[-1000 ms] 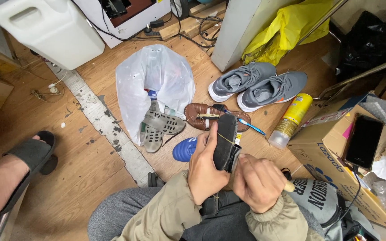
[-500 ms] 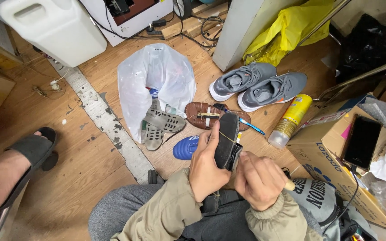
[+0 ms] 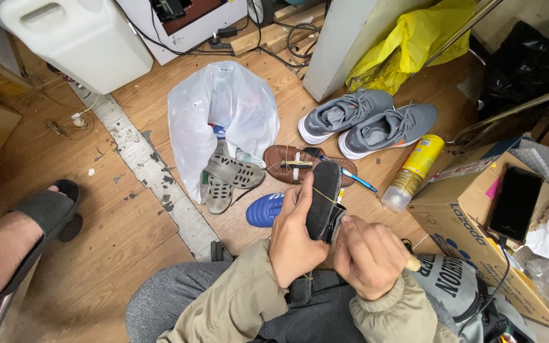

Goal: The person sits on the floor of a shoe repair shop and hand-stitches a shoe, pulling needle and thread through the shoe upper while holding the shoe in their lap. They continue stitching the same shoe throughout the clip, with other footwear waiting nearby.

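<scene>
My left hand (image 3: 295,238) grips a black shoe (image 3: 323,198) held sole-up over my lap, with a thin yellowish thread running across the sole. My right hand (image 3: 371,255) is closed around a wooden-handled tool (image 3: 412,262) and rests against the heel end of the shoe. The tool's working tip is hidden behind the shoe and my fingers. On the wooden floor just beyond lie a brown sandal (image 3: 292,164), a blue shoe (image 3: 264,211) and a blue pen-like tool (image 3: 354,177).
A pair of grey sneakers (image 3: 366,124), a yellow spray can (image 3: 412,172), a white plastic bag (image 3: 220,121) with grey perforated shoes (image 3: 227,176), a cardboard box (image 3: 478,219) holding a black phone (image 3: 515,203), a white jerrycan (image 3: 77,38). Another person's sandalled foot (image 3: 17,238) is at left.
The hands and shoe have stayed almost in place; my right hand has shifted slightly at the shoe's heel end.
</scene>
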